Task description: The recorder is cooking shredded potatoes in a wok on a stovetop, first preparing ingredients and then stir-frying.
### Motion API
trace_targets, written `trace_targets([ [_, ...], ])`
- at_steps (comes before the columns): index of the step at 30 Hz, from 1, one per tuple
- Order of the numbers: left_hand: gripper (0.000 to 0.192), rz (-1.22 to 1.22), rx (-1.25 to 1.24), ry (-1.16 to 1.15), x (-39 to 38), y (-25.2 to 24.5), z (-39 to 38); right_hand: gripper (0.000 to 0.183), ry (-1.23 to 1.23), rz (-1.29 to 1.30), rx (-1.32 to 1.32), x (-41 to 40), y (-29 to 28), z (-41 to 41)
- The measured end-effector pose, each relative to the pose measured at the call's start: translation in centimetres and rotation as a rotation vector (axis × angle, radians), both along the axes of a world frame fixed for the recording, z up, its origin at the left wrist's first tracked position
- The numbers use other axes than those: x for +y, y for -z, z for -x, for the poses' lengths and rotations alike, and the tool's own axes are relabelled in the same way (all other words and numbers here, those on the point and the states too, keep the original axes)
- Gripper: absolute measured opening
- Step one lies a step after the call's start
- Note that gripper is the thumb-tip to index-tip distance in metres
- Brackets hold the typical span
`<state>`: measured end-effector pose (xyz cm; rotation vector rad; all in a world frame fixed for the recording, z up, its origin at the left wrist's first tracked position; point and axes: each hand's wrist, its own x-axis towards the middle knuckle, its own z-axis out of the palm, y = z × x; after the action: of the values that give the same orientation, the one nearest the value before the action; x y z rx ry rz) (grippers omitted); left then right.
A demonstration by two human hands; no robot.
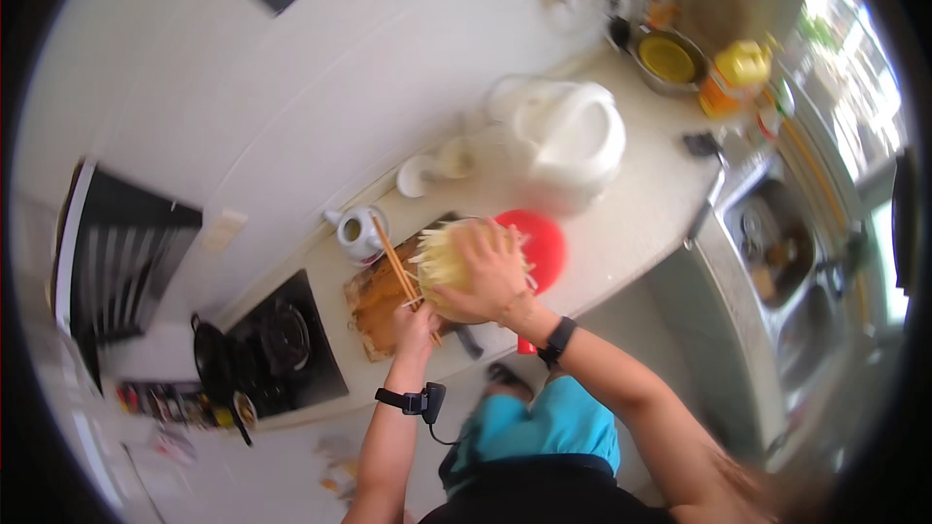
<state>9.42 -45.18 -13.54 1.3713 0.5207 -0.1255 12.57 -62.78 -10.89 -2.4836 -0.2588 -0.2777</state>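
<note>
My left hand point(416, 326) grips a pair of wooden chopsticks point(392, 255), which slant up and to the left. It also touches the near-left edge of a round pale heap of cut strips point(443, 251), probably shredded potato. My right hand point(489, 268) lies over the heap with its fingers apart, palm down. Whatever dish is under the strips is mostly hidden. Below the heap is a worn wooden cutting board point(370, 316), with a dark knife handle point(470, 342) jutting from its near side. Just right of the heap sits a red round basin or colander point(547, 247).
A small white-and-blue pot point(359, 233) stands behind the board. A blurred white appliance point(575, 131) is farther back. Left is a black hob point(291, 342) with a wok point(212, 360); right, a double steel sink point(772, 247). An oil jug point(735, 76) stands in the far corner.
</note>
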Motion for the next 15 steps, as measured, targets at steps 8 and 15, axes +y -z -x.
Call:
trace_targets([
  [8,0.007,0.085,0.007,-0.165,7.5,-1.8,6.5,0.037,-0.516,-0.140,-0.234,6.5,-5.4,1.3],
  [15,0.008,0.205,-0.066,-0.510,16.1,-6.0,15.7,0.028,-0.882,-0.219,-0.210,18.7,-8.3,5.7],
])
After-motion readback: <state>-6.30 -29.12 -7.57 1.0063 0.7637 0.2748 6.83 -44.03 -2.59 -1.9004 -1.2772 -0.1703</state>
